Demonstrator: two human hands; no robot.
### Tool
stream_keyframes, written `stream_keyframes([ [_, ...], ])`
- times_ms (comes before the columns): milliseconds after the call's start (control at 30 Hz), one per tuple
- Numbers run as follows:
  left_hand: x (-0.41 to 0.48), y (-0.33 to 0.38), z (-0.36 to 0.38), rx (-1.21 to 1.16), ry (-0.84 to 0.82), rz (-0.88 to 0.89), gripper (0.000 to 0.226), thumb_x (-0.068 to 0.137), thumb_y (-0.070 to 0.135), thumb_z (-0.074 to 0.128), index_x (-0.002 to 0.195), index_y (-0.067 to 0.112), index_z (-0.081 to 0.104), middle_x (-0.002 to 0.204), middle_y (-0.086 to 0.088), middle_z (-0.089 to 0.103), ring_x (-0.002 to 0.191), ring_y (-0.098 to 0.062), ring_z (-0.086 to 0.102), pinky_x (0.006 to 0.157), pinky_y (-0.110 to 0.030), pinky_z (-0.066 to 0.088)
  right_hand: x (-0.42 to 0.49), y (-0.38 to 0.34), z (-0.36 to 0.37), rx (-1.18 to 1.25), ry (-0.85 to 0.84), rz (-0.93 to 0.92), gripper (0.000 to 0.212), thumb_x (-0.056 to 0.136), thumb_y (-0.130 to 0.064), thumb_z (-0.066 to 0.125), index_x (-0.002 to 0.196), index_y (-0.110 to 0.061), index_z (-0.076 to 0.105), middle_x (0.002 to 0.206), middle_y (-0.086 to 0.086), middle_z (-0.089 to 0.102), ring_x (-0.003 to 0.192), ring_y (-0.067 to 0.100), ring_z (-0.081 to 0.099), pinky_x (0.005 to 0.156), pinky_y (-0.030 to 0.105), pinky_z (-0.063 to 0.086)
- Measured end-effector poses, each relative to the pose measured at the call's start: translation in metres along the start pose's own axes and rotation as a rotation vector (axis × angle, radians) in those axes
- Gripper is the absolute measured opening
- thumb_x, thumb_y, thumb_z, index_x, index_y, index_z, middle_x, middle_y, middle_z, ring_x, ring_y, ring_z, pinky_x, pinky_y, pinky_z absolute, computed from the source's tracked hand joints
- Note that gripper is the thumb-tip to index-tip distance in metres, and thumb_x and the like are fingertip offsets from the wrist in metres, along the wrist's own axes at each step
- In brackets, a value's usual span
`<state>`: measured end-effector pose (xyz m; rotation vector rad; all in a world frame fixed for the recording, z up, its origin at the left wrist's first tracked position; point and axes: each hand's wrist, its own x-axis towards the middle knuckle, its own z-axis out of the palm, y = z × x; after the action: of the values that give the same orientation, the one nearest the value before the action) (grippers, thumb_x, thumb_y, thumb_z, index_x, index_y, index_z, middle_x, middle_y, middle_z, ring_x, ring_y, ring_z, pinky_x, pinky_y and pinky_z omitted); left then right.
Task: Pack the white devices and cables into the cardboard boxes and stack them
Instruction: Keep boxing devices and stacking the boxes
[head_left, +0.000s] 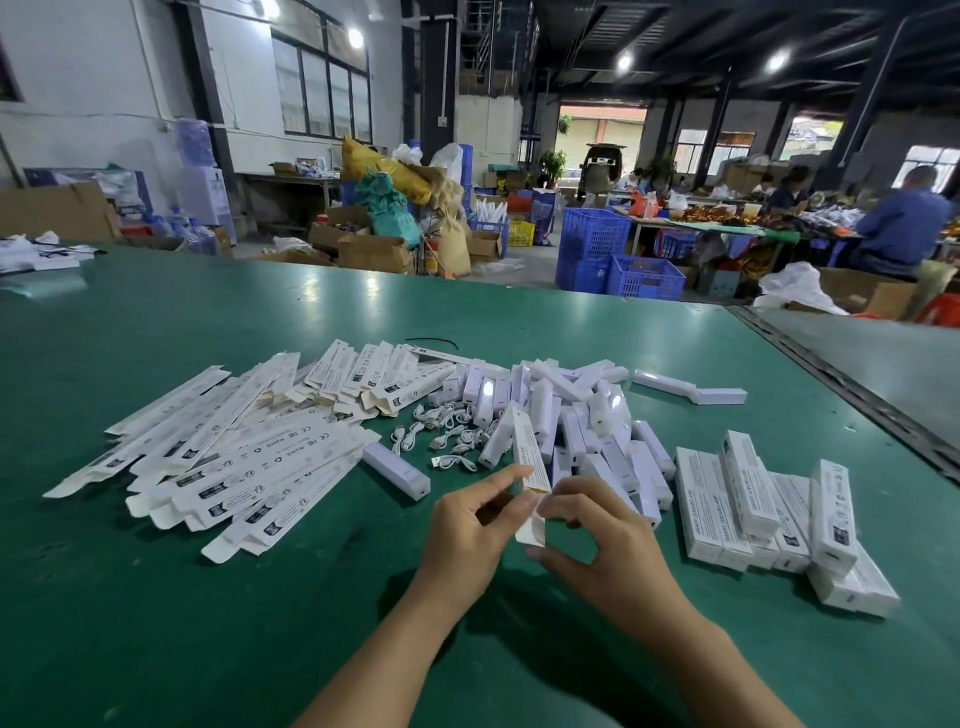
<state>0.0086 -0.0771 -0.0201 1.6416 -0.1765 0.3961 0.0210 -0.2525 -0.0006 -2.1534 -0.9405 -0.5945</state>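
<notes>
Far left on the table, flat boxes fanned in a loose heap, then one device lying alone and cables tangled just beyond. Dead centre, left hand pinching a box near its end flap, thumb and forefinger curled, right hand pinching the same flap from the other side, box tilted up over the device pile. Over on the right, packed boxes stacked in rows.

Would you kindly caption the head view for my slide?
Left hand and right hand hold a carton by its open flap over the green table.
</notes>
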Motion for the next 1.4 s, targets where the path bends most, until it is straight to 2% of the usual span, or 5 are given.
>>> stream_keyframes([
  [133, 0.0, 0.001, 0.0, 0.001, 0.0, -0.018, 0.035, 0.08, 0.062, 0.065, 0.114, 0.054, 0.068, 0.089, 0.014, 0.076, 0.088, -0.006, 0.071, 0.077, -0.017, 0.053, 0.0, -0.004, 0.002, 0.019, 0.038, -0.001, 0.025, 0.089, -0.047, 0.065, 0.102, -0.026, 0.066, 0.124, -0.015, 0.054, 0.098, -0.009, 0.057, 0.083, 0.007, 0.043],
  [500, -0.004, 0.012, 0.004, -0.057, -0.042, -0.038, 0.022, 0.087, 0.036, 0.064, 0.106, 0.041, 0.074, 0.105, 0.015, 0.076, 0.106, -0.003, 0.068, 0.092, -0.017, 0.05, 0.003, -0.007, 0.002, 0.01, 0.204, 0.056, 0.015, 0.083, -0.016, 0.073, 0.096, -0.011, 0.068, 0.09, -0.01, 0.063, 0.079, -0.003, 0.059, 0.074, 0.004, 0.042],
  [900, -0.005, 0.013, 0.004, -0.04, -0.017, -0.006, 0.02, 0.086, 0.037, 0.066, 0.1, 0.048, 0.074, 0.078, 0.018, 0.072, 0.078, 0.002, 0.066, 0.074, -0.013, 0.049, 0.003, -0.01, 0.0, 0.04, 0.209, 0.028, 0.014, 0.08, -0.007, 0.077, 0.093, -0.006, 0.074, 0.1, -0.005, 0.07, 0.084, 0.002, 0.065, 0.078, 0.015, 0.053],
  [1167, -0.004, 0.017, 0.003, -0.106, -0.009, 0.003, 0.023, 0.087, 0.032, 0.068, 0.1, 0.048, 0.076, 0.097, 0.008, 0.078, 0.091, -0.008, 0.073, 0.079, -0.016, 0.053, 0.003, -0.011, -0.002, 0.069, 0.212, 0.004, 0.012, 0.083, -0.015, 0.071, 0.092, -0.009, 0.076, 0.102, -0.004, 0.071, 0.084, 0.005, 0.068, 0.075, 0.023, 0.056],
  [1400, -0.005, 0.017, 0.003, -0.068, -0.044, 0.001, 0.026, 0.087, 0.031, 0.066, 0.097, 0.053, 0.075, 0.084, 0.012, 0.076, 0.079, 0.001, 0.069, 0.075, -0.014, 0.051, 0.004, -0.01, -0.003, 0.08, 0.244, 0.011, 0.008, 0.079, -0.008, 0.076, 0.086, -0.007, 0.076, 0.093, -0.002, 0.071, 0.08, 0.003, 0.067, 0.071, 0.024, 0.057],
])
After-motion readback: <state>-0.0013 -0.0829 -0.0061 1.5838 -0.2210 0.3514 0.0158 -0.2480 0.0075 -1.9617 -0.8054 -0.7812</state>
